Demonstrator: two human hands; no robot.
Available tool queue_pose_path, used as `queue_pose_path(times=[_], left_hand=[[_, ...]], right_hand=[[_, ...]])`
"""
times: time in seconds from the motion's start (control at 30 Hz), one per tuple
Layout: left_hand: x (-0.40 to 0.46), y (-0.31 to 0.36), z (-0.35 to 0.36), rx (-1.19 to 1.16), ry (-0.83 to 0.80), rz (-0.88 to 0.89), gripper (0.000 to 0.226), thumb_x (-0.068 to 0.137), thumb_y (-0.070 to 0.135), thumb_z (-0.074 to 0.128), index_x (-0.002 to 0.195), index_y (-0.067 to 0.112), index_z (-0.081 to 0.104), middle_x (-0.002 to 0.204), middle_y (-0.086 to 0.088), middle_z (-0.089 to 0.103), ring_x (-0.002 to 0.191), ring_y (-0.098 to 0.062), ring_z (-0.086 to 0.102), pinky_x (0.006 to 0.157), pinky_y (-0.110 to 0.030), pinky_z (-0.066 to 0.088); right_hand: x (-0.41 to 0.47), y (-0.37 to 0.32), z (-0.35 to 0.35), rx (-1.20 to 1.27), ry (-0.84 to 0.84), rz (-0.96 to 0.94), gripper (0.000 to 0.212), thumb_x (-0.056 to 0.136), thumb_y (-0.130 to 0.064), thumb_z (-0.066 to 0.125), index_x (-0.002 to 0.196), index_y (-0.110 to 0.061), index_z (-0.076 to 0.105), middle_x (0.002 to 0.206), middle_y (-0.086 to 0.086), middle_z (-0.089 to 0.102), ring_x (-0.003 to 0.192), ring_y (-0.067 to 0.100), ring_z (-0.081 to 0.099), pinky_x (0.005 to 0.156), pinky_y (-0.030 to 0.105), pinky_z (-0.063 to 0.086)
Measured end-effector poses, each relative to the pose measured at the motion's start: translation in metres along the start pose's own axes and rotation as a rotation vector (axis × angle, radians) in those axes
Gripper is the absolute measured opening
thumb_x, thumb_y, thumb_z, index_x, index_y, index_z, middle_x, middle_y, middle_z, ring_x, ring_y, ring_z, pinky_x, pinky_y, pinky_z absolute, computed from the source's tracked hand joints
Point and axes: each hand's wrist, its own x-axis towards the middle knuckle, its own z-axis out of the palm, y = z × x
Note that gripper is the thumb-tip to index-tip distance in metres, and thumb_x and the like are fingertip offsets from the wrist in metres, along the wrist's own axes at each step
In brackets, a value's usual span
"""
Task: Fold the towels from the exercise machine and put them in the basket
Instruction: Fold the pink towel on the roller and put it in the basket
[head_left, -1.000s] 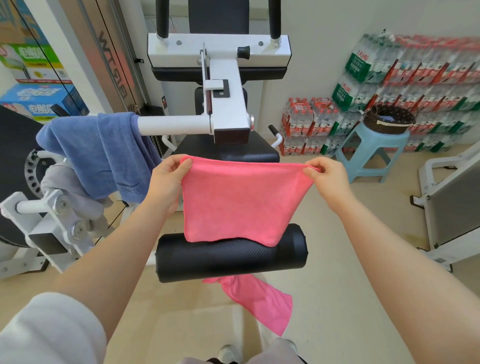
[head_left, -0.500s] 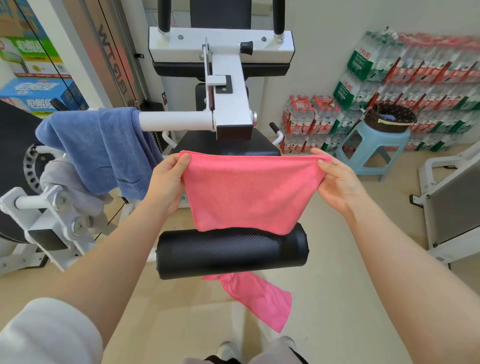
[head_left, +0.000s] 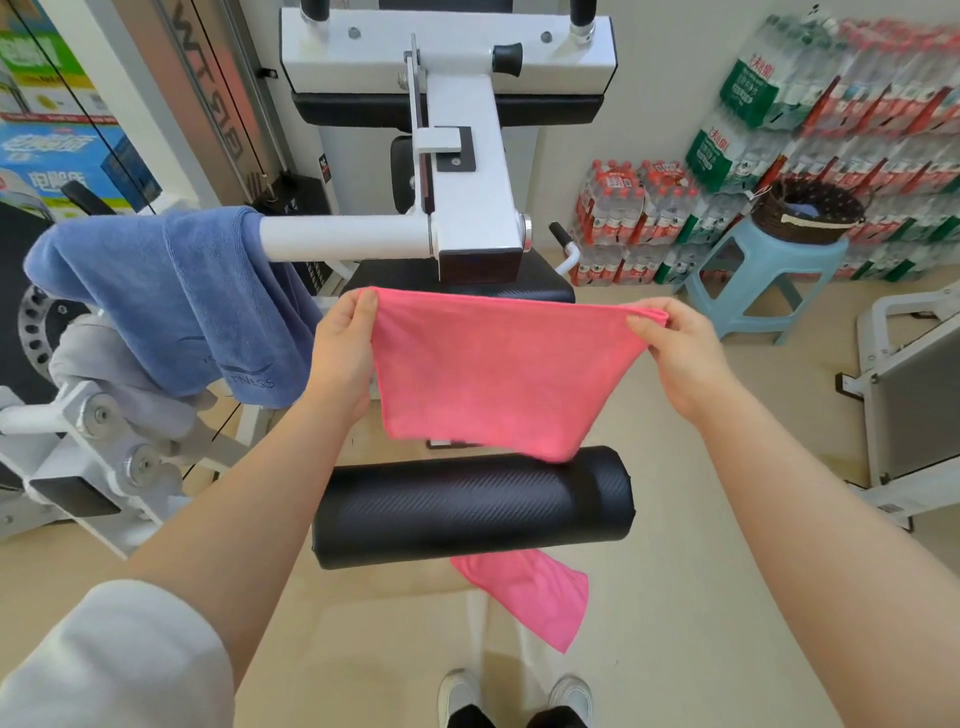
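Note:
A pink towel (head_left: 493, 374) hangs stretched between both hands above the black padded roller (head_left: 467, 506) of the exercise machine. My left hand (head_left: 343, 348) pinches its left top corner and my right hand (head_left: 675, 348) pinches the right one. The towel's lower end (head_left: 535, 592) dangles below the roller. A blue towel (head_left: 171, 296) is draped over the white bar (head_left: 343, 239) at the left, with a grey towel (head_left: 119, 374) beneath it. The dark woven basket (head_left: 808, 210) sits on a light blue stool (head_left: 763, 270) at the right, with something blue inside.
Stacked packs of bottled water (head_left: 779, 130) line the right wall behind the stool. Another white machine frame (head_left: 914, 384) stands at the far right. A weight plate and white brackets (head_left: 67, 415) are at the left. My shoes (head_left: 519, 701) are on the beige floor below.
Both hands have lifted the pink towel a little higher and pulled its top edge tauter; its lower fold has risen to the top of the roller.

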Motion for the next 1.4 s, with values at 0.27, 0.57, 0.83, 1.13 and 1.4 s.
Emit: queue_pose_path(times=[0.27,0.57,0.83,1.13,1.4], left_hand=[[-0.037,-0.058,-0.025,0.239,-0.147,-0.186,0.018,0.096,0.031,0.043,0.093,0.025,0.06,0.105,-0.003,0.059,0.108,-0.022,0.054,0.102,-0.046,0.043],[-0.122,-0.12,-0.045,0.398,-0.215,-0.313,0.024,0.099,0.027,0.038,0.083,0.017,0.053,0.08,-0.001,0.048,0.082,-0.018,0.043,0.077,-0.035,0.038],[-0.15,-0.145,-0.045,0.513,-0.226,-0.262,0.026,0.1,0.024,0.036,0.078,0.013,0.045,0.07,0.002,0.038,0.064,-0.013,0.033,0.056,-0.026,0.025],[-0.079,-0.145,-0.036,0.47,-0.326,-0.29,0.029,0.1,0.027,0.038,0.092,0.004,0.053,0.074,0.001,0.044,0.07,-0.012,0.04,0.07,-0.028,0.035],[-0.013,-0.176,-0.03,0.352,-0.353,-0.472,0.028,0.097,0.044,0.037,0.091,0.02,0.051,0.085,-0.001,0.048,0.084,-0.024,0.047,0.087,-0.038,0.04]], right_hand=[[-0.038,0.053,-0.012,-0.103,-0.143,0.242,0.024,0.088,0.003,0.052,0.071,-0.014,0.053,0.07,0.002,0.051,0.065,0.013,0.046,0.066,0.024,0.038],[-0.095,0.12,-0.023,-0.319,-0.314,0.418,0.027,0.089,0.0,0.052,0.067,-0.016,0.049,0.068,0.002,0.048,0.061,0.014,0.041,0.056,0.028,0.031],[-0.118,0.152,-0.022,-0.456,-0.342,0.388,0.026,0.089,-0.002,0.051,0.069,-0.017,0.046,0.069,0.001,0.046,0.062,0.014,0.038,0.054,0.027,0.028],[-0.059,0.147,0.005,-0.378,-0.308,0.342,0.025,0.083,0.001,0.054,0.065,-0.016,0.051,0.091,0.006,0.06,0.082,0.024,0.054,0.066,0.033,0.042],[0.004,0.167,0.052,-0.388,-0.225,0.346,0.016,0.076,-0.012,0.051,0.061,-0.017,0.05,0.089,0.001,0.064,0.09,0.021,0.055,0.078,0.033,0.04]])
